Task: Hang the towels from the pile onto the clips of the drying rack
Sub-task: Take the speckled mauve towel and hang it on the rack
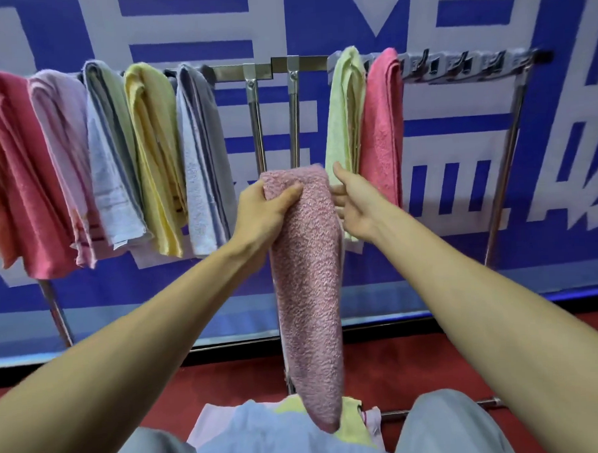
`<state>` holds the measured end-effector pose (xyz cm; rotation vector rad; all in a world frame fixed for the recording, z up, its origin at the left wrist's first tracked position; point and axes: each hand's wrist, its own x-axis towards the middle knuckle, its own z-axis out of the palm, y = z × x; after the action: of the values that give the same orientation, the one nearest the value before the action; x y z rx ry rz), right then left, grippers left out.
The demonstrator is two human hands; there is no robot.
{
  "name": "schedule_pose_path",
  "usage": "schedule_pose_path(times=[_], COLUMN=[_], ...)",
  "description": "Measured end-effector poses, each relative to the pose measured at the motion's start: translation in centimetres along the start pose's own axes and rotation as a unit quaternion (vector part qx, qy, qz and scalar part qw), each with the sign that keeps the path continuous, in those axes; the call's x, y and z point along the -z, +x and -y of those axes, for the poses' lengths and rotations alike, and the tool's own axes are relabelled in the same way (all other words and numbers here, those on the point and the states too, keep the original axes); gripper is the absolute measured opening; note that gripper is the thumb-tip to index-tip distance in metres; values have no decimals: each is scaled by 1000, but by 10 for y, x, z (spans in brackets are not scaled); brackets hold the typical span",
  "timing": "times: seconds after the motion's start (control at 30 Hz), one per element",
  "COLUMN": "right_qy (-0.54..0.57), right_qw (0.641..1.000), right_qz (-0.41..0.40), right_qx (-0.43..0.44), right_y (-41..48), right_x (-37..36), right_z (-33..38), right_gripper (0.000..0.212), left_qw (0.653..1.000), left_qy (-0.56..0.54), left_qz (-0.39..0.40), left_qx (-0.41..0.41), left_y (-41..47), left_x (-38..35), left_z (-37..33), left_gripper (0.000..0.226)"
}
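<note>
A fluffy pink towel is held up in front of the drying rack.

Five towels hang on the left side of the drying rack (299, 63): a dark pink towel (14, 163), a pale pink towel (61, 151), a blue-grey towel (109, 159), a yellow towel (154, 157) and a grey towel (202, 155). In the middle, the left hand (262, 210) squeezes the top of the fluffy pink towel (307, 294), which hangs down to the pile (265, 430) in the person's lap. The right hand (355, 203) is spread wide at the towel's right edge, its fingertips hidden behind it. Further right hang a green towel (342, 115) and a bright pink towel (380, 127), then bare clips (455, 67).
</note>
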<state>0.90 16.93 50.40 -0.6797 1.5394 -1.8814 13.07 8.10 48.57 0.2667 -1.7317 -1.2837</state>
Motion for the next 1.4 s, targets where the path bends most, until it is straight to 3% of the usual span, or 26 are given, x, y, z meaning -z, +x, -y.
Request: schedule_pose_path(times=[0.1, 0.17, 0.27, 0.33, 0.43, 0.57, 0.67, 0.73, 0.83, 0.97, 1.17, 1.4], right_qy=[-17, -30, -45, -121, -215, -121, -28, 26, 81, 107, 117, 110], right_qw=[994, 989, 985, 975, 956, 977, 990, 995, 996, 994, 986, 976], right_qz=[98, 137, 163, 177, 164, 117, 92, 66, 24, -26, -116, -180], right_qx=[-43, -38, 13, 57, 116, 135, 98, 72, 41, 19, 29, 49], right_y=[2, 1, -8, -13, -16, -16, -11, -4, 6, 11, 6, 5], right_x=[6, 8, 6, 0, -11, -26, -33, -36, -36, -25, -9, -1], right_z=[-20, -30, -36, -35, -36, -24, -11, -5, 0, 4, 8, 12], right_gripper=[75, 77, 48, 25, 23, 27, 19, 21, 24, 44, 41, 47], left_qw=[997, 990, 978, 972, 966, 970, 942, 930, 924, 939, 963, 956], left_qy=[44, 93, 128, 135, 134, -45, -195, -234, -227, -183, -19, 69], left_qz=[-42, -89, -139, -155, -159, -84, 12, 76, 139, 146, 195, 245], left_qx=[35, 53, 83, 111, 151, 223, 273, 272, 276, 252, 188, 148], left_y=[19, 31, 39, 39, 38, 27, 7, -10, -40, -66, -79, -70], left_x=[-3, 1, 9, 15, 26, 43, 50, 48, 33, 17, 3, 2], left_z=[-2, 1, 1, 0, 3, 8, 23, 39, 53, 63, 70, 75], left_gripper=[12, 26, 32, 28, 29, 36, 47, 55, 49, 37, 32, 44])
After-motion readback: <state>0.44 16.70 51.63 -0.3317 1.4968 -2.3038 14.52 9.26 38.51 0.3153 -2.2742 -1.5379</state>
